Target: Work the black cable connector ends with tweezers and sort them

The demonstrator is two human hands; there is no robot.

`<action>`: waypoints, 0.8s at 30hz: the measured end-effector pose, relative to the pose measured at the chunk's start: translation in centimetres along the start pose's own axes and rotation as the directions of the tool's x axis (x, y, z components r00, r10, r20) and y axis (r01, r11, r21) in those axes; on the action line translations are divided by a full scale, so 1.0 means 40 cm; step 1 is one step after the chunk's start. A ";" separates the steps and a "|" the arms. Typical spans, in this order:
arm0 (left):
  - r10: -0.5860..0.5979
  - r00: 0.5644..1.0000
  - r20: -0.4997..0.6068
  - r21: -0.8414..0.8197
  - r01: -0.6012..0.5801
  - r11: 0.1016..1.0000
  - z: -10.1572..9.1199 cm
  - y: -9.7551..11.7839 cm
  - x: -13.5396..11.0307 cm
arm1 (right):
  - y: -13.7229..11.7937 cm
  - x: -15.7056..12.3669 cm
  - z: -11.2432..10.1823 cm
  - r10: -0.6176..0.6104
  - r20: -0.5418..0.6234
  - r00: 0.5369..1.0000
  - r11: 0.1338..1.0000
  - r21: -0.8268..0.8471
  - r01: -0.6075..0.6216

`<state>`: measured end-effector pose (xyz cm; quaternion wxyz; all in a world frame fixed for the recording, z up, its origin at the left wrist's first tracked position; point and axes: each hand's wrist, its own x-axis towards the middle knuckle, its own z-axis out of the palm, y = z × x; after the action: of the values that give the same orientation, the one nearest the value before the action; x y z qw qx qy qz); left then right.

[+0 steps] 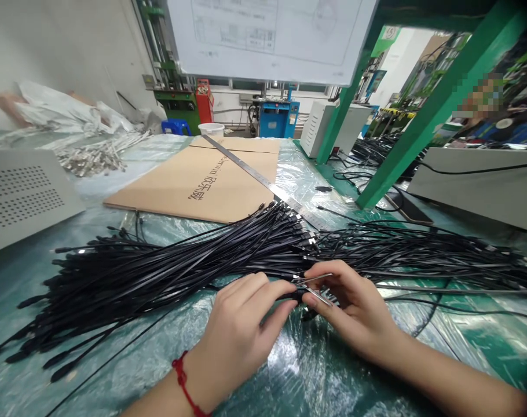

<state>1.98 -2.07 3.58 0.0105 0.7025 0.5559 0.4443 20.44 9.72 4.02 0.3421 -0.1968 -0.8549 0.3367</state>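
Note:
My left hand (pixel 241 318), with a red cord bracelet at the wrist, pinches the black plug end of a cable (pixel 295 294) between thumb and forefinger. My right hand (pixel 354 304) is closed around a slim metal tool with two prongs, which looks like tweezers (pixel 319 296). Its narrow end meets the plug between both hands, where my fingertips hide the exact contact. Just beyond my hands lies a thick bundle of black cables (pixel 202 249), many of their metal plug ends gathered near the middle.
Another pile of black cables (pixel 420 249) spreads to the right. Behind lie a cardboard sheet (pixel 159 185) and a steel ruler (pixel 246 168). A green post (pixel 437 110) rises at right, near a dark phone-like slab (pixel 409 209). A perforated grey box (pixel 29 197) stands left.

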 end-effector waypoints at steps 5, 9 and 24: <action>0.020 1.000 -0.013 0.002 -0.020 1.000 0.001 -0.006 0.003 | -0.001 0.012 -0.006 0.023 0.056 0.998 0.997 0.072 -0.027; 0.030 1.000 0.000 0.029 -0.030 0.999 0.003 -0.014 0.007 | -0.008 0.020 -0.002 0.129 0.110 0.986 0.970 0.190 -0.148; -0.161 0.987 0.027 0.319 0.144 0.937 0.003 -0.121 0.035 | 0.047 0.130 -0.171 0.328 -0.194 0.924 0.818 0.548 -0.176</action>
<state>-1.71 0.93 1.91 -0.0531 0.6614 0.6722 0.3285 21.96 16.99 8.71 0.4515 -0.2549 -0.6404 0.5666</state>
